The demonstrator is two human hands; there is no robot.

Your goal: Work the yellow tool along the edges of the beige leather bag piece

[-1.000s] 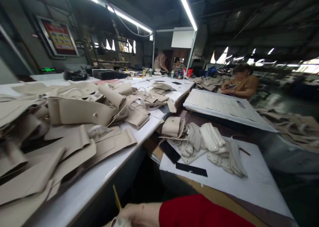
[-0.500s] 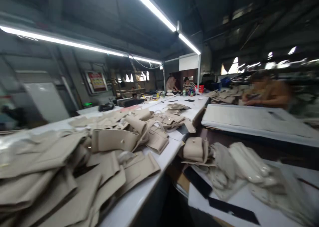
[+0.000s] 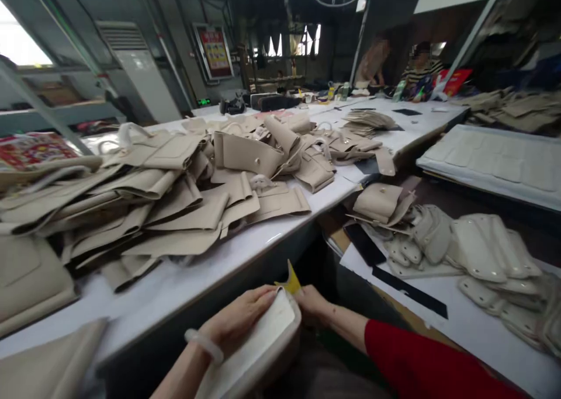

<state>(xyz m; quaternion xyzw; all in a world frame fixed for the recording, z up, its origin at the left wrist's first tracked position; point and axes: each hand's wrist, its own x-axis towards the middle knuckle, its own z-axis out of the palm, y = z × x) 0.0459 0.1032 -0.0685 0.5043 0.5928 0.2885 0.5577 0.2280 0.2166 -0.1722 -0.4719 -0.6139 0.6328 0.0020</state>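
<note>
Right here at the near edge, low in the gap between the two tables, there's the pale bag [image 3: 258,349], tilted, its far end pointing up between the person's hands. The left hand [image 3: 245,312], with a whitish bangle [image 3: 204,345] at its wrist, lies along the bag's left side, fingers reaching to the far end; how firmly it grips, I can't tell. Over on the right, the right hand [image 3: 313,305], below a red sleeve [image 3: 416,358], grasps a yellow piece [image 3: 291,280] right at the bag's far end, some fingers hidden behind it. To the left, beige bag parts [image 3: 184,206] lie heaped along the long white table [image 3: 263,241]. On the right-hand table, whitish pieces [image 3: 477,247] are piled near a black strip [image 3: 412,291]. Far off, two people are at the long table's end.
</note>
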